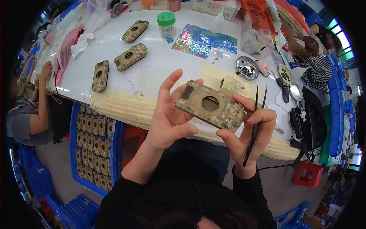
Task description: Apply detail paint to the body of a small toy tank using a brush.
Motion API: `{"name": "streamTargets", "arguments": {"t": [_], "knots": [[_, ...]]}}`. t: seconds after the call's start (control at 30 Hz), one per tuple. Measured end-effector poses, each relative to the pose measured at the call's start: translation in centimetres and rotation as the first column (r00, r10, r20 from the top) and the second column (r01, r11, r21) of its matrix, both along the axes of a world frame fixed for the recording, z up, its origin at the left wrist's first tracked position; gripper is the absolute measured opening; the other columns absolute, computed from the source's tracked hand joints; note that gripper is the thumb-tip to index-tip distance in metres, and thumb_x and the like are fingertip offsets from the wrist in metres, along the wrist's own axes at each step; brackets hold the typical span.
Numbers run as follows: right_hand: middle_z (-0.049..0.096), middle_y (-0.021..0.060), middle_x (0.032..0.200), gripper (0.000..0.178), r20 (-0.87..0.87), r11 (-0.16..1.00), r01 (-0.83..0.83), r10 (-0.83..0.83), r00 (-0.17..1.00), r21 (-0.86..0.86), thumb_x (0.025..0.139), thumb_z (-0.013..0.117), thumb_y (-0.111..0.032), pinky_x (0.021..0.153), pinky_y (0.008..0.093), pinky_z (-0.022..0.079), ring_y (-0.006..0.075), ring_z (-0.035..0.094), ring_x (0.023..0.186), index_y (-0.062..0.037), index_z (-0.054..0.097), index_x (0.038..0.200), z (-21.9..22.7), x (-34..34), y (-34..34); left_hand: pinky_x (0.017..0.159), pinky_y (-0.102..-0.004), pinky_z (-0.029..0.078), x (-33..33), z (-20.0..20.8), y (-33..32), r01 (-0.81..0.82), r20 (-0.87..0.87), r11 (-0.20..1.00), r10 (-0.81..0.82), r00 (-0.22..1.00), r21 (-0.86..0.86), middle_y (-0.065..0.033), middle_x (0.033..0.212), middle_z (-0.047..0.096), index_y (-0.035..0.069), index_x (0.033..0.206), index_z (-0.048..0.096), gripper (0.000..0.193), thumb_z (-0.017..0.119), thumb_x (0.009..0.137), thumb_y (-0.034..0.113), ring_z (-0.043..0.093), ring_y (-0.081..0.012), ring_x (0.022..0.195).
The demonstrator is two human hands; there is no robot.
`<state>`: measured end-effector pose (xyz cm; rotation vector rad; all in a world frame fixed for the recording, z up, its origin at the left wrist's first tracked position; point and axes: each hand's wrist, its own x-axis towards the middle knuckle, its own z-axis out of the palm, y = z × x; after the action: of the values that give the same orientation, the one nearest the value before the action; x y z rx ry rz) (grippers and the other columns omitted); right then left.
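Note:
In front of me is a camouflage-painted model tank hull [229, 110], tilted, with a round opening in its top. My left hand [164, 114] supports its left end: some fingers are behind it, the index finger sticks up apart, and the thumb is by the lower edge. At the right end, my right hand [249, 135] grips the hull between thumb and fingers. The same hand also keeps hold of black tweezers [252, 139], their spread tips pointing away from me. On the table lie three similar hulls [137, 57], [100, 76], [134, 31], to the far left.
Behind the hull are a shiny holographic sheet [190, 40] and a green-lidded jar [166, 24]. A metal dish [247, 68] with small dark green pieces stands right. A blue crate [91, 186] of several hulls is at lower left. Another person [28, 118] sits at far left.

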<state>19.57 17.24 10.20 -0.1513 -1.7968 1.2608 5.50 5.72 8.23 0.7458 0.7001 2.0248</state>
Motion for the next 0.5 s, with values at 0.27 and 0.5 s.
{"name": "streamTargets", "arguments": {"t": [0.27, 0.5], "knots": [[0.059, 0.0246, 0.112, 0.045, -0.034, 1.0, 0.031, -0.031, 0.999, 0.004, 0.082, 0.077, -0.026, 0.087, 0.0363, 0.051, 0.0289, 0.061, 0.104, -0.0035, 0.042, 0.098, -0.2, -0.2, -0.8, 0.11, -0.0444, 0.038, 1.8, -1.0, 0.7, 0.147, 0.384, 0.989, -0.147, 0.912, 0.03, -0.0138, 0.147, 0.035, 0.01, 0.15, 0.017, 0.07, 0.052, 0.097, 0.039, 0.038, -0.0266, 0.136], [0.057, 0.013, 0.084, 0.011, 0.084, 0.842, 0.437, -0.484, 0.871, 0.315, 0.095, 0.054, -0.011, 0.069, 0.0306, 0.044, 0.0211, 0.055, 0.077, -0.001, 0.057, 0.09, 0.6, 1.6, 3.7, 0.108, -0.0439, 0.043, 0.8, -1.9, 0.6, 0.209, 0.605, 0.963, -0.269, 0.749, 0.17, -0.0227, 0.14, 0.039, 0.0, 0.147, 0.017, 0.067, 0.04, 0.101, 0.043, 0.043, -0.0319, 0.132]]}}
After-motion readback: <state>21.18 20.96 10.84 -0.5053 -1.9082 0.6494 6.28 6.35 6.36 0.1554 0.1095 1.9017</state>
